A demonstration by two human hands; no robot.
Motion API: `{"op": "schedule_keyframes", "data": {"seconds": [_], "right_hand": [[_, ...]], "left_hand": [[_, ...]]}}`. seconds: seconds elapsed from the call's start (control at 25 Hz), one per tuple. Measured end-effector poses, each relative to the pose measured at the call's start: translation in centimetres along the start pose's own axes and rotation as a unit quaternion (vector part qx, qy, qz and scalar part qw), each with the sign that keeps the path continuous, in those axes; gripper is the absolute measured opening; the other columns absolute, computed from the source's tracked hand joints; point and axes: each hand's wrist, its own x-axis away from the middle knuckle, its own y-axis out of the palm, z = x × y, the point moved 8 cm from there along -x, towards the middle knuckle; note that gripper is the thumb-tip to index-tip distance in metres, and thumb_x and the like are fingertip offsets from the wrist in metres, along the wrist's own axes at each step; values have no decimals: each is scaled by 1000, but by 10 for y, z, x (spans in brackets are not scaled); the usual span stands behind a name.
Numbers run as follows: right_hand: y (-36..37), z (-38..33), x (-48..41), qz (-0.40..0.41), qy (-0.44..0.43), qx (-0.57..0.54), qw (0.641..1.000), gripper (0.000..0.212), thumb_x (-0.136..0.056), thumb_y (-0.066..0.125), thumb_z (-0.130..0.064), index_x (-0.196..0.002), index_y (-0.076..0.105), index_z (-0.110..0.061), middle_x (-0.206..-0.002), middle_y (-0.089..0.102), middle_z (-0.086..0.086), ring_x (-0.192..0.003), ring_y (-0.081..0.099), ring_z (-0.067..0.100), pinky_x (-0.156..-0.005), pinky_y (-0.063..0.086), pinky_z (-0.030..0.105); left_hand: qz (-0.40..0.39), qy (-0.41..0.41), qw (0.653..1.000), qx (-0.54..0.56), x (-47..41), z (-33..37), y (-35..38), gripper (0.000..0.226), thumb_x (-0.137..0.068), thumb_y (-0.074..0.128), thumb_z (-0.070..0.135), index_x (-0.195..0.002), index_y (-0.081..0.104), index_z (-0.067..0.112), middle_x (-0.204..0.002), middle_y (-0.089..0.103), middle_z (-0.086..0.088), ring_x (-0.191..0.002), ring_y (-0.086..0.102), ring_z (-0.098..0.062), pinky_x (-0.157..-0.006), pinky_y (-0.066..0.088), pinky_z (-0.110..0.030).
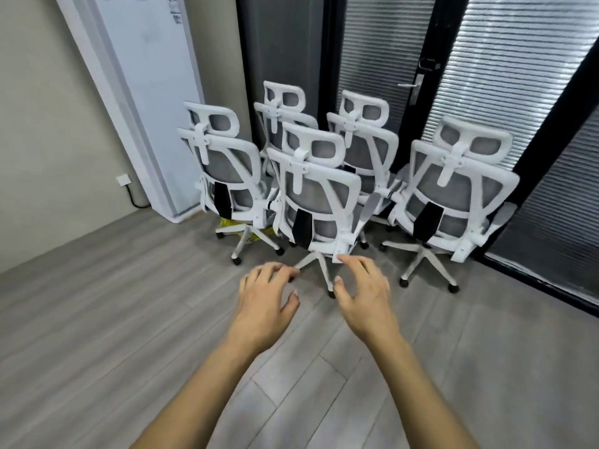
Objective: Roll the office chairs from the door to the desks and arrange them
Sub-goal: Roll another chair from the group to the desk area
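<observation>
Hands open, empty: left hand point(269, 298), right hand point(364, 293). Chair point(316, 194) just ahead: probably light, castered. Grip stiff backrest frame point(324, 170).

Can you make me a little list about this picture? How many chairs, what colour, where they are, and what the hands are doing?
chairs: five
colour: white frames, grey mesh backs
place: bunched by the dark door, backs toward the camera
nearest chair: front middle
left hand: open, stretched toward it, holding nothing
right hand: open, fingertips by its lower back; contact unclear
floor: grey planks
</observation>
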Motion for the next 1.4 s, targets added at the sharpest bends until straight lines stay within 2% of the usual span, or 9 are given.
{"op": "schedule_keyframes", "data": {"seconds": [0.12,0.28,0.4,0.56,0.68,0.88,1.12,1.28,1.4], "right_hand": [[39,15,-105,-9,-2,-15,1000,40,-91,59,-26,-132,57,-28,-125,55,-11,-117,52,13,-103,39,37],[88,31,-225,-12,-2,-13,1000,38,-92,58,-26,-130,58,-28,-124,55,-12,-115,49,10,-101,37,32],[123,54,-299,-6,30,-1,1000,38,-93,59,-25,-131,58,-29,-124,55,-10,-114,48,11,-100,34,28],[164,87,-391,10,59,15,998,39,-92,60,-25,-131,59,-26,-127,57,-6,-118,53,18,-104,40,37],[189,119,-442,21,102,28,994,39,-91,61,-24,-130,60,-26,-124,59,-4,-115,54,20,-101,43,40],[239,182,-524,20,144,56,988,37,-91,61,-29,-128,61,-24,-123,60,-2,-115,55,24,-100,43,44],[281,236,-555,-10,199,170,965,45,-88,58,-61,-116,63,-26,-113,64,-5,-108,56,21,-99,39,37],[282,234,-549,36,230,199,952,60,-79,53,-80,-104,55,-26,-98,59,-7,-101,53,17,-101,41,35],[287,217,-529,29,265,214,940,62,-79,51,-82,-106,54,-26,-102,58,-8,-107,50,16,-102,39,32]], "left_hand": [[12,-29,1000,0,-89,-51,7,32,-94,53,34,-126,52,35,-128,48,11,-122,40,-15,-96,29,-31],[12,-46,999,3,-204,-115,23,33,-93,47,40,-126,53,35,-127,49,11,-120,41,-17,-102,35,-40],[6,-40,999,13,-291,-155,40,31,-95,49,38,-126,54,35,-126,49,12,-120,42,-17,-103,35,-41],[-33,0,999,10,-406,-192,69,31,-97,49,37,-127,53,37,-129,50,11,-122,41,-17,-105,32,-39],[-64,22,998,14,-481,-212,95,30,-98,49,37,-128,54,39,-129,50,11,-122,43,-17,-105,32,-37],[-108,35,993,-22,-598,-254,146,40,-101,43,43,-140,45,39,-141,47,6,-130,41,-22,-107,31,-41],[-160,41,983,-85,-678,-311,202,48,-100,40,52,-147,35,41,-156,34,1,-145,28,-27,-117,21,-46],[-131,81,985,-72,-693,-336,216,45,-95,47,59,-136,49,42,-147,45,-4,-140,35,-35,-117,26,-52],[-132,108,985,-29,-701,-347,221,45,-89,57,60,-127,58,36,-135,49,-8,-133,38,-35,-111,35,-54]]}}
